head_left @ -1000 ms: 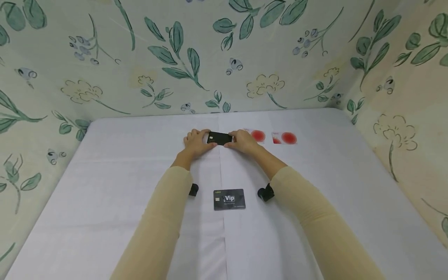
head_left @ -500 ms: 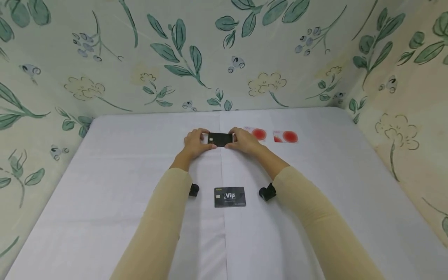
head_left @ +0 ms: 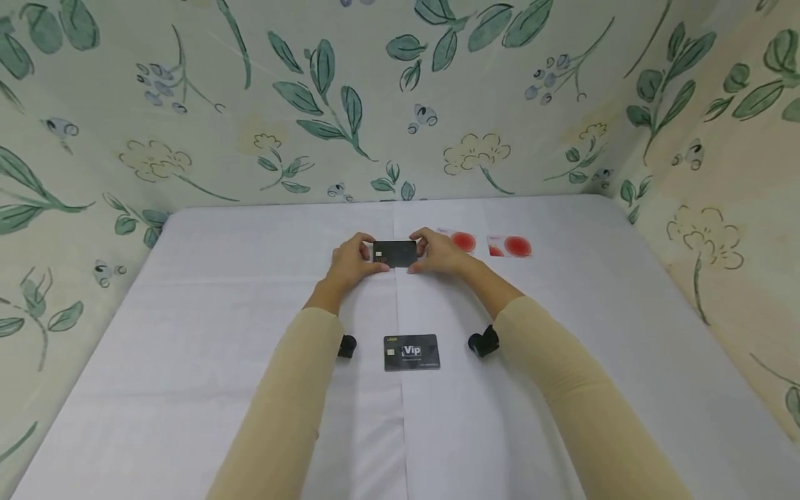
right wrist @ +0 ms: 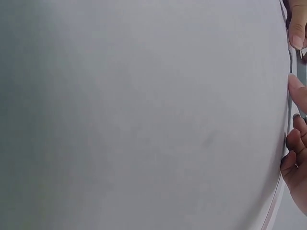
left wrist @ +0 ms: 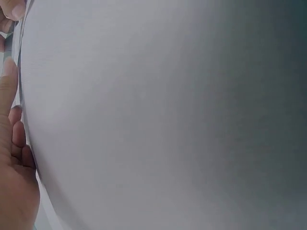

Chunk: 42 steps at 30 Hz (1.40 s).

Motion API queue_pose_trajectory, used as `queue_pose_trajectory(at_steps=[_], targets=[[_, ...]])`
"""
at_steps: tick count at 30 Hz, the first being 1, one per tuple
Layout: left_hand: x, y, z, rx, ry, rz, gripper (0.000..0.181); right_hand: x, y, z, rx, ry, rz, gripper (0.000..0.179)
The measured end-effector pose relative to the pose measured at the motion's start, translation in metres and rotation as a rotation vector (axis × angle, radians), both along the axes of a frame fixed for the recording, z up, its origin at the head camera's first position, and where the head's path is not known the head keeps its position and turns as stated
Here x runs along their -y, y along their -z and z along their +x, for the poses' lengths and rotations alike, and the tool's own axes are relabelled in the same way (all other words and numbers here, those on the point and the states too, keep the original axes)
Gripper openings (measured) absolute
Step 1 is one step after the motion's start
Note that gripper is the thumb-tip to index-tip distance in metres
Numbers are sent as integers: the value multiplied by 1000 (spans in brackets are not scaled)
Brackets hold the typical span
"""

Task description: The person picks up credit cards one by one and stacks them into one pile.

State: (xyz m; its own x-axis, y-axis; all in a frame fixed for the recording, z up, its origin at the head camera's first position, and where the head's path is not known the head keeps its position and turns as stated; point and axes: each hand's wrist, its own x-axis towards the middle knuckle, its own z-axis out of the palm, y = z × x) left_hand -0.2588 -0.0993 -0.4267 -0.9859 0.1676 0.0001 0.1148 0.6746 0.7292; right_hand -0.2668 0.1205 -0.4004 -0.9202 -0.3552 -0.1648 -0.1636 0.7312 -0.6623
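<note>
A black card point(head_left: 398, 254) with a small light chip mark lies between my two hands towards the back of the white table, in the head view. My left hand point(head_left: 350, 262) holds its left end, thumb at the near corner and index finger at the far one. At the other end, my right hand point(head_left: 441, 253) pinches the card the same way. In the left wrist view the left hand point(left wrist: 17, 187) shows only at the left border. The right wrist view catches the right hand point(right wrist: 296, 158) at its right border; the card's face is hidden there.
A dark grey "Vip" card point(head_left: 412, 353) lies nearer, between the forearms. Two red and white cards point(head_left: 463, 241) point(head_left: 509, 246) lie to the right of the hands, the first partly behind the right hand. A white cloth covers the table point(head_left: 219, 347); a flower-patterned wall point(head_left: 369, 104) stands behind.
The black card has come slightly nearer and turned from a slight tilt to straight, with both hands moving along at its ends. The other cards stay in place.
</note>
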Motion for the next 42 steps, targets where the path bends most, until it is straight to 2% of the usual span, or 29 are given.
queue_pose_trajectory(at_steps=[3,6,10,15,23,29,35,42], targets=[[0,0,0,19,16,71,69,-1,0,0,-8,-14,-7,72],[1,-1,-2,23,49,90,72,-1,1,-1,-46,-34,-3,69],[4,-4,-4,27,98,42,74,-2,2,-2,-89,-68,11,67],[8,-10,-2,37,135,-1,73,-5,1,0,-94,-103,24,66],[8,-12,3,-21,182,-9,72,-13,-5,5,-112,-127,47,67],[6,-18,8,-36,198,-22,72,-21,-9,9,-94,-99,-3,67],[0,-26,12,-49,239,-26,71,-30,-15,16,-72,-71,-38,66],[-2,-33,17,-43,248,-45,69,-34,-22,24,-112,-90,-46,62]])
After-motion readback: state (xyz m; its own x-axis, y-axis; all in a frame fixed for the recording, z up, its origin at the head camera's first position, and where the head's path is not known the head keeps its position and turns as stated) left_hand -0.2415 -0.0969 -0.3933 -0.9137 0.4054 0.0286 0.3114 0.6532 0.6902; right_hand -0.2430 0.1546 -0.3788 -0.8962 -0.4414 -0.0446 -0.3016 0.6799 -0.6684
